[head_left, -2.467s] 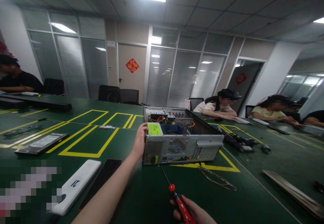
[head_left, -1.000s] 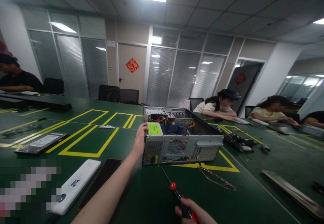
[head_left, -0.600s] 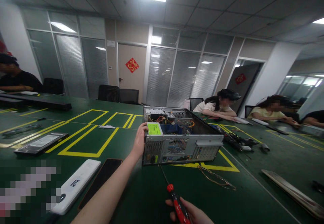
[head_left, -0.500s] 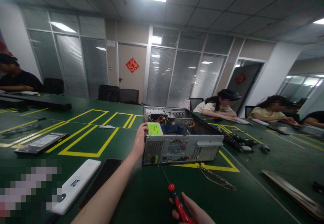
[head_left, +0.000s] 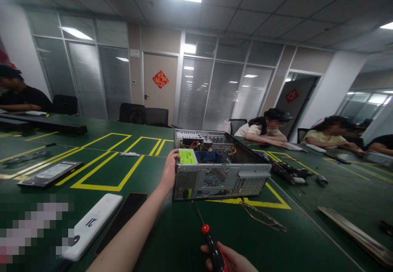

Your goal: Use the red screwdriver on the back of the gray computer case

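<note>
An open desktop computer case lies on its side on the green table, its back panel facing me. My left hand grips the case's near left corner, next to the power supply with a green label. My right hand, at the bottom edge, is closed round the red and black handle of a screwdriver. Its thin shaft runs up to the lower left of the back panel.
A white device and a dark phone lie at the near left, a thin wire loop near right, a flat metal panel far right. Other people sit at the left and right ends. Tools lie beside the case.
My right hand has shifted its grip and turned the screwdriver handle slightly. The left hand and the case stay where they were.
</note>
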Motion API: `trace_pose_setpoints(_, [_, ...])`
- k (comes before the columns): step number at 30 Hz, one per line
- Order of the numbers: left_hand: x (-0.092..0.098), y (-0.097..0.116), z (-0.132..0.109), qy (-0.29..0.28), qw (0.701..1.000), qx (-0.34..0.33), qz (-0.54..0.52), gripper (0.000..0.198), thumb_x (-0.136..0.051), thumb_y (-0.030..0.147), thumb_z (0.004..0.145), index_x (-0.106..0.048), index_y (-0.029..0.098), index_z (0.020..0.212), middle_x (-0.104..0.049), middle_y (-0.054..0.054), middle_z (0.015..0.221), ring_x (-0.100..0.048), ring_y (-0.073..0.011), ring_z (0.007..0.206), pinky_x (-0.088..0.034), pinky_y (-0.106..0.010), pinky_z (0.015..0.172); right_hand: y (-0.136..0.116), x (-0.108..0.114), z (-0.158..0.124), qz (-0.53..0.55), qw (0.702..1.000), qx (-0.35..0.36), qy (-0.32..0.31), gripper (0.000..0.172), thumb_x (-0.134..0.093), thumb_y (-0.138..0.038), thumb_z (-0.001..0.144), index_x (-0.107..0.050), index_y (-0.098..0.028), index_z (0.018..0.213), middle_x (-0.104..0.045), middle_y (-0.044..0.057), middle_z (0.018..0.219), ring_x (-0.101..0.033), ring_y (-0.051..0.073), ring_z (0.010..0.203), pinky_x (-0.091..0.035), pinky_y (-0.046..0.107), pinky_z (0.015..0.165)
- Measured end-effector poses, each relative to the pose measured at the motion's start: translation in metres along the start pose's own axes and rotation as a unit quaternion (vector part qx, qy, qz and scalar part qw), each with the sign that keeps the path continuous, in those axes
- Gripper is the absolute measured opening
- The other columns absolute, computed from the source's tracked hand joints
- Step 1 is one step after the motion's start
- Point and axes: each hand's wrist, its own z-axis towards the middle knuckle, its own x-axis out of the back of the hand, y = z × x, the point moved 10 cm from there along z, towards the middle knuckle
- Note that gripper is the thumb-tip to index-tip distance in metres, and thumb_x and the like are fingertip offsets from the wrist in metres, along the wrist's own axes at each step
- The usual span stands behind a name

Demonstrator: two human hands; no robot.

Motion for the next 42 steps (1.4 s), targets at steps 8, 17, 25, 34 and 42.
trace_pose_setpoints(8, [-0.001, -0.002, 0.001, 0.003, 1.0, -0.002, -0.001, 0.047, -0.026, 0.057, 0.096, -0.059, 0.022, 0.095, -0.055, -0.009, 0.133, -0.049, -0.0221, 0.13, -0.035, -0.043, 0.115, -0.005, 0.002, -0.006, 0.034, 0.999, 0.031, -0.019, 0.024, -0.056, -0.031, 0.094, -0.063, -0.015, 0.078, -0.063, -0.001, 0.06, -0.035, -0.001, 0.033, -0.024, 0.006, 0.033])
trace_pose_setpoints(17, [0.0, 0.0, 0.0, -0.003, 1.0, 0.008, -0.004, 0.046, -0.028, 0.056, 0.096, -0.059, 0.023, 0.096, -0.054, -0.008, 0.134, -0.048, -0.0218, 0.132, -0.035, -0.042, 0.115, -0.003, 0.001, -0.006, 0.023, 1.0, 0.02, 0.005, 0.028, -0.056, -0.031, 0.092, -0.068, -0.007, 0.084, -0.068, 0.008, 0.073, -0.061, 0.01, 0.055, -0.043, 0.014, 0.046])
trace_pose_setpoints(25, [-0.001, 0.002, 0.0, -0.004, 1.0, 0.011, -0.006, 0.048, -0.027, 0.059, 0.095, -0.059, 0.023, 0.095, -0.054, -0.008, 0.134, -0.048, -0.0224, 0.131, -0.035, -0.043, 0.115, 0.002, 0.003, -0.003, 0.046, 0.999, 0.001, 0.001, 0.037, -0.047, -0.034, 0.097, -0.069, -0.006, 0.086, -0.064, 0.007, 0.063, -0.051, 0.007, 0.044, -0.035, 0.013, 0.04])
trace_pose_setpoints(34, [0.0, 0.0, 0.001, 0.001, 1.0, -0.003, 0.001, 0.051, -0.025, 0.061, 0.095, -0.058, 0.023, 0.094, -0.055, -0.009, 0.132, -0.048, -0.0221, 0.131, -0.035, -0.043, 0.115, 0.0, -0.006, -0.014, 0.018, 1.0, -0.017, -0.003, 0.041, -0.046, -0.035, 0.097, -0.064, -0.008, 0.071, -0.047, -0.003, 0.046, -0.034, 0.001, 0.036, -0.023, 0.007, 0.035])
trace_pose_setpoints(42, [-0.001, 0.001, 0.0, -0.001, 1.0, 0.005, -0.004, 0.049, -0.026, 0.059, 0.095, -0.058, 0.023, 0.096, -0.054, -0.009, 0.135, -0.047, -0.0221, 0.133, -0.034, -0.043, 0.116, -0.001, 0.001, -0.005, 0.025, 0.999, 0.003, 0.02, 0.038, -0.042, -0.03, 0.099, -0.069, -0.007, 0.083, -0.068, 0.009, 0.067, -0.054, 0.007, 0.042, -0.039, 0.013, 0.039])
